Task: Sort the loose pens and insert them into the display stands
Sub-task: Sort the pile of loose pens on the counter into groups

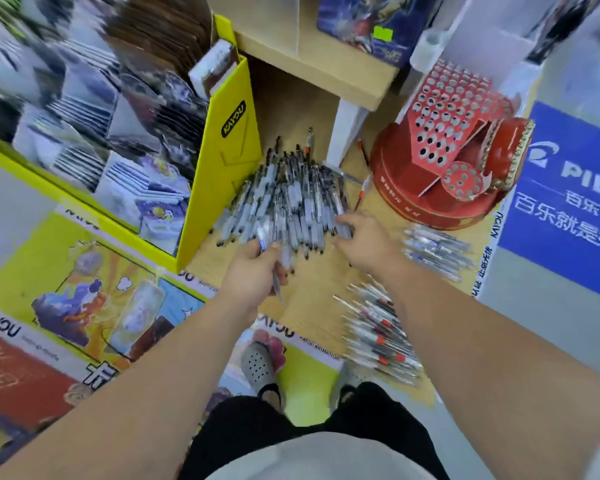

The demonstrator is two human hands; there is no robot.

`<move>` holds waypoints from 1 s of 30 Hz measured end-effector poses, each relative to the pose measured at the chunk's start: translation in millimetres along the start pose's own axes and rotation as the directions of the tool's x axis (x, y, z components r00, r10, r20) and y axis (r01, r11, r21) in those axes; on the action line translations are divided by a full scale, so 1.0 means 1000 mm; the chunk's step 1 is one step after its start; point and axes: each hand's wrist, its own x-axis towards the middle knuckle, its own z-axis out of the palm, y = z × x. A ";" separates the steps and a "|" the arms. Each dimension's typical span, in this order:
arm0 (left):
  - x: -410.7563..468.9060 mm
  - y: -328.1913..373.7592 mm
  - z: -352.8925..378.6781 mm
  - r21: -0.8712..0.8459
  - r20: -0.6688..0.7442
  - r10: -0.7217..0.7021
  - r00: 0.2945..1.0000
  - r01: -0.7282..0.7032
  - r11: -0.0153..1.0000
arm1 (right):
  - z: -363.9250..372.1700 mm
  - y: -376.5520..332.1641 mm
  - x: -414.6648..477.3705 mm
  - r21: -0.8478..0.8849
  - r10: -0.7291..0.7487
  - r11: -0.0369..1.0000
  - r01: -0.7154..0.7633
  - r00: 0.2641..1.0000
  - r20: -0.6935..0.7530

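A big pile of black-and-clear pens lies on the wooden floor ahead of me. My left hand is closed around a few pens, one with a blue tip sticking up and another pointing down. At the pile's near right edge, my right hand pinches a pen with its fingertips. A small heap of blue pens lies to the right, and a heap of red-accented pens lies nearer me. The red display stand, full of empty holes, sits at the back right.
A yellow card display box with stacked card packs borders the pile on the left. A white table leg and wooden shelf stand behind. A blue sign panel is on the right. My feet in grey clogs stand below.
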 end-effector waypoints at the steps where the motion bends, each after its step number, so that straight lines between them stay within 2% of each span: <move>1: -0.001 -0.001 -0.005 0.002 0.011 -0.001 1.000 0.001 1.000 | 0.003 -0.003 0.000 0.017 0.007 1.000 -0.007 1.000 -0.013; 5: 0.004 -0.005 -0.016 0.006 0.034 -0.020 0.999 0.020 1.000 | 0.012 -0.010 0.002 0.042 0.002 0.999 -0.001 0.999 -0.043; 11: 0.011 0.004 -0.015 0.070 -0.010 -0.028 1.000 0.028 0.997 | 0.023 -0.018 0.003 0.063 -0.043 0.997 0.042 0.999 0.012; 20: 0.014 0.024 -0.006 0.200 -0.090 0.016 0.996 0.002 0.980 | 0.024 -0.019 -0.005 -0.003 -0.251 0.968 0.251 0.967 0.038; 26: 0.025 0.030 0.000 0.260 -0.059 0.017 0.998 -0.001 0.966 | 0.035 -0.021 -0.012 -0.067 -0.329 0.941 0.332 0.942 0.061; 28: 0.036 0.032 0.000 0.286 -0.038 0.002 0.999 0.009 0.958 | 0.031 -0.019 -0.011 -0.053 -0.312 0.949 0.311 0.950 -0.013; 30: 0.048 0.036 0.000 0.293 -0.013 -0.018 1.000 0.021 0.956 | 0.023 -0.016 -0.008 0.072 -0.214 0.971 0.228 0.963 -0.165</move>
